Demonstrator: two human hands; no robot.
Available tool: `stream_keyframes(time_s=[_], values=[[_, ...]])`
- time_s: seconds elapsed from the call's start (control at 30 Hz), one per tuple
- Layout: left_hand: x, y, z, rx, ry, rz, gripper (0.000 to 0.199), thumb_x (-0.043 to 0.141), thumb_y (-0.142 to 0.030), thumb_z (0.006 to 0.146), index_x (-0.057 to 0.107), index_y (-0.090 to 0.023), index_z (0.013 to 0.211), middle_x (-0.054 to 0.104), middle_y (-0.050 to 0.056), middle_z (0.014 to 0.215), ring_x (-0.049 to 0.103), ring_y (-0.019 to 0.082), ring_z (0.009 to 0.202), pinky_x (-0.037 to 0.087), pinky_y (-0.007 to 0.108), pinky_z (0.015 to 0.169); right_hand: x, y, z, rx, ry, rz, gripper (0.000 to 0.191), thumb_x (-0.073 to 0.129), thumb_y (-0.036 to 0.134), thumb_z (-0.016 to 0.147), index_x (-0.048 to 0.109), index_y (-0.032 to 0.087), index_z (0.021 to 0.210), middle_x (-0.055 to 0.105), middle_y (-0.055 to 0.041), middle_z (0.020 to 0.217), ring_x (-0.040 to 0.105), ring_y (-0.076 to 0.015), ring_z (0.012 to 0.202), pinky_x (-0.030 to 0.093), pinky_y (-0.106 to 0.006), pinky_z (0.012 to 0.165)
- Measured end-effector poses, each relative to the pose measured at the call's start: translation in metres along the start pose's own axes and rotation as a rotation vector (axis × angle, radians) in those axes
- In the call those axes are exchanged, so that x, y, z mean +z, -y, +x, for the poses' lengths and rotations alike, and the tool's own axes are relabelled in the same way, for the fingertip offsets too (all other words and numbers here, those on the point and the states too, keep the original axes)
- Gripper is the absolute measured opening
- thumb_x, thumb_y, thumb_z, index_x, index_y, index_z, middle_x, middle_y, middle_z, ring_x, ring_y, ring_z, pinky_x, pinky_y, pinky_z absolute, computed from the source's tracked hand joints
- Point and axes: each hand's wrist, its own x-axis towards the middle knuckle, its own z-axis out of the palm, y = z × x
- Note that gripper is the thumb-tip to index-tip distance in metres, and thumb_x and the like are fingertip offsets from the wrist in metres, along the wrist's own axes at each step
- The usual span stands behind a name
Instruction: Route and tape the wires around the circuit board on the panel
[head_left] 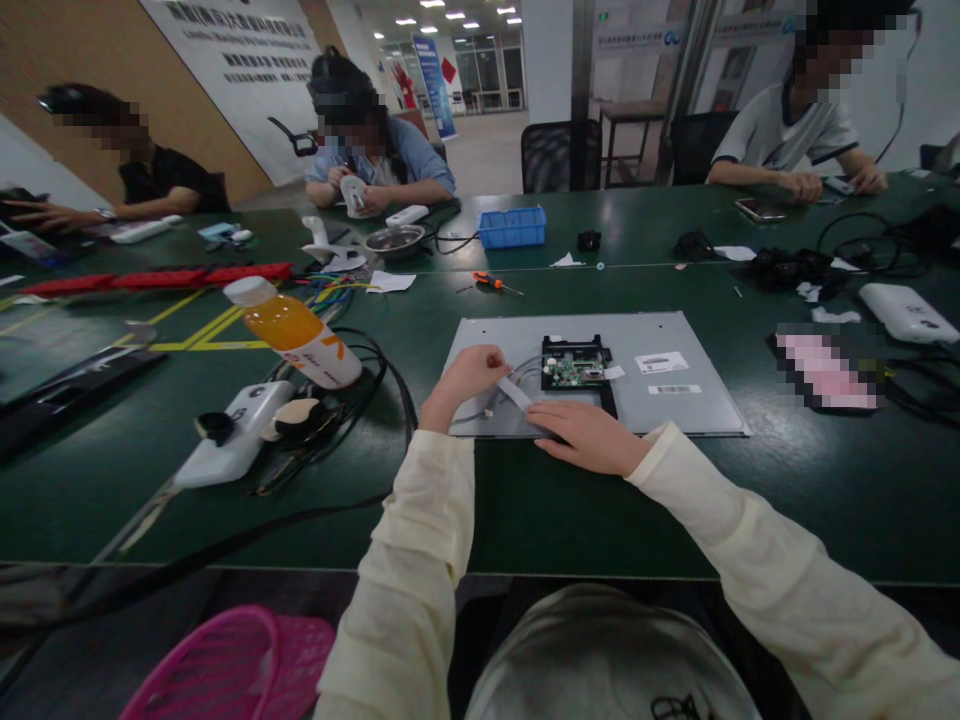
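A flat grey metal panel (705, 370) lies on the green table, with a small green circuit board (574, 372) in a black frame on it. Thin grey wires run left from the board. My left hand (471, 378) pinches the upper end of a pale strip (514, 393), which looks like tape, over the panel's left part. Near the strip's lower end, my right hand (589, 435) lies flat on the panel's front edge, fingers stretched out and the tips at the strip. Two white labels (661, 362) sit on the panel's right side.
Left of the panel are an orange drink bottle (296, 335), a white power bank (236, 440) and black cables. An orange screwdriver (491, 282) and blue basket (512, 228) lie beyond it. A phone (829, 370) is at right. Several people sit across the table. A pink basket (225, 665) stands below.
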Motion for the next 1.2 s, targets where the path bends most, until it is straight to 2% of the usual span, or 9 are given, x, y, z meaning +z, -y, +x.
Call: stream_keyframes(time_s=[0.17, 0.3, 0.43, 0.63, 0.73, 0.8, 0.93, 1.1, 1.2], values=[[-0.006, -0.001, -0.001, -0.104, -0.147, -0.033, 0.021, 0.053, -0.037, 0.078, 0.061, -0.017, 0.079, 0.064, 0.003, 0.078, 0.056, 0.014, 0.071, 0.042, 0.025, 0.067, 0.000, 0.000, -0.001, -0.023, -0.019, -0.003, 0.039, 0.043, 0.034, 0.092, 0.050, 0.018, 0.127, 0.051, -0.0104, 0.133, 0.049, -0.0218, 0.122, 0.043, -0.041, 0.100], [-0.004, 0.002, -0.001, -0.120, -0.112, -0.027, 0.023, 0.057, -0.037, 0.076, 0.060, -0.018, 0.088, 0.066, 0.004, 0.087, 0.058, 0.015, 0.074, 0.044, 0.025, 0.068, -0.001, 0.001, -0.001, -0.030, -0.040, -0.006, 0.038, 0.044, 0.032, 0.091, 0.050, 0.018, 0.126, 0.051, -0.0111, 0.133, 0.049, -0.0223, 0.121, 0.044, -0.041, 0.100], [-0.003, 0.007, -0.001, -0.144, -0.048, -0.034, 0.023, 0.059, -0.037, 0.073, 0.063, -0.018, 0.085, 0.066, 0.004, 0.084, 0.060, 0.016, 0.074, 0.045, 0.025, 0.067, 0.000, 0.000, -0.001, -0.048, -0.070, -0.018, 0.037, 0.043, 0.030, 0.091, 0.051, 0.016, 0.124, 0.051, -0.0125, 0.132, 0.047, -0.0229, 0.122, 0.043, -0.041, 0.100], [-0.005, 0.009, 0.000, -0.094, 0.035, -0.059, 0.019, 0.057, -0.024, 0.069, 0.069, -0.017, 0.081, 0.068, 0.004, 0.077, 0.062, 0.017, 0.074, 0.047, 0.025, 0.070, 0.001, -0.003, -0.002, -0.038, -0.106, -0.021, 0.036, 0.043, 0.029, 0.092, 0.051, 0.017, 0.124, 0.052, -0.0120, 0.130, 0.046, -0.0230, 0.123, 0.042, -0.043, 0.101], [-0.006, 0.006, -0.001, -0.108, -0.014, -0.049, 0.021, 0.054, -0.020, 0.069, 0.071, -0.016, 0.082, 0.070, 0.005, 0.080, 0.063, 0.017, 0.076, 0.047, 0.025, 0.073, -0.001, -0.005, -0.002, -0.031, -0.117, -0.021, 0.037, 0.042, 0.029, 0.092, 0.051, 0.017, 0.126, 0.052, -0.0124, 0.130, 0.045, -0.0229, 0.124, 0.041, -0.043, 0.102], [-0.007, 0.005, -0.002, -0.159, -0.112, -0.016, 0.023, 0.052, -0.018, 0.071, 0.071, -0.017, 0.084, 0.070, 0.006, 0.083, 0.063, 0.017, 0.077, 0.047, 0.026, 0.074, -0.005, -0.008, -0.003, -0.020, -0.130, -0.032, 0.038, 0.043, 0.028, 0.091, 0.050, 0.017, 0.126, 0.052, -0.0129, 0.131, 0.044, -0.0232, 0.125, 0.039, -0.044, 0.103], [-0.009, 0.003, -0.005, -0.240, -0.291, 0.088, 0.026, 0.049, -0.017, 0.074, 0.070, -0.018, 0.088, 0.070, 0.008, 0.089, 0.062, 0.019, 0.081, 0.046, 0.027, 0.076, -0.017, -0.021, -0.008, 0.095, -0.218, -0.058, 0.038, 0.042, 0.028, 0.091, 0.051, 0.018, 0.127, 0.052, -0.0116, 0.130, 0.045, -0.0243, 0.123, 0.037, -0.046, 0.104], [-0.007, 0.001, -0.004, -0.246, -0.295, 0.112, 0.028, 0.047, -0.015, 0.075, 0.069, -0.018, 0.093, 0.069, 0.008, 0.095, 0.061, 0.019, 0.084, 0.046, 0.027, 0.077, -0.026, -0.052, -0.016, 0.377, -0.477, -0.005, 0.034, 0.042, 0.026, 0.089, 0.056, 0.020, 0.119, 0.057, -0.0102, 0.123, 0.049, -0.0252, 0.117, 0.037, -0.049, 0.102], [-0.005, 0.000, -0.003, -0.233, -0.307, 0.155, 0.031, 0.045, -0.013, 0.076, 0.069, -0.018, 0.094, 0.069, 0.008, 0.098, 0.061, 0.020, 0.087, 0.045, 0.027, 0.077, -0.028, -0.073, -0.022, 0.473, -0.571, 0.017, 0.032, 0.044, 0.025, 0.085, 0.060, 0.019, 0.112, 0.058, -0.0101, 0.119, 0.051, -0.0245, 0.114, 0.037, -0.047, 0.102]])
